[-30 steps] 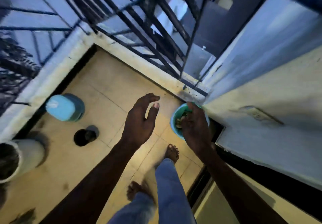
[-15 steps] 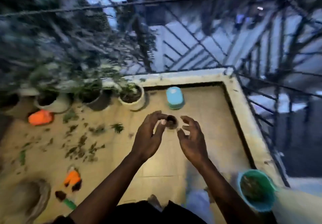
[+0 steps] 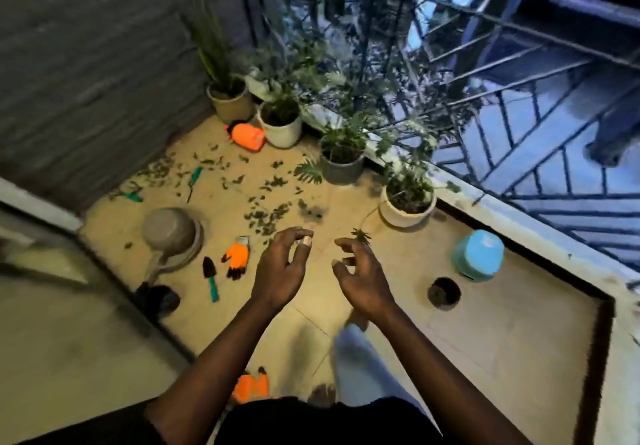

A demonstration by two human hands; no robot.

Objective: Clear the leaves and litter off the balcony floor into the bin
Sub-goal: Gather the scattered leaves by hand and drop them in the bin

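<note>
1. Leaves (image 3: 265, 216) lie scattered over the balcony floor (image 3: 502, 333). The loose band runs from the far left by the grey wall towards the near middle, thinning out just short of the hands.
2. One small green sprig (image 3: 361, 236) shows right at the fingertips of the right hand (image 3: 360, 278). It looks to lie on the floor beyond them, though I cannot tell for sure that it is untouched.
3. Nearer to the main band is the left hand (image 3: 280, 271). It hovers above the floor with its fingers loosely curled and thumb and forefinger close, holding nothing. The thick of the scatter lies ahead of it and a little to the left.
4. The right hand hangs beside the left, apart from it, with its fingers bent in a loose claw and nothing plainly held.
5. Just left of the hands lie an orange glove (image 3: 237, 257) and a trowel (image 3: 211, 278), with an overturned pot (image 3: 169, 230) beyond them. A white planter (image 3: 407, 202) stands to the far right of the scatter.
6. No bin is in view from here, so I judge that any handful gathered will have to be carried out of this corner.
</note>
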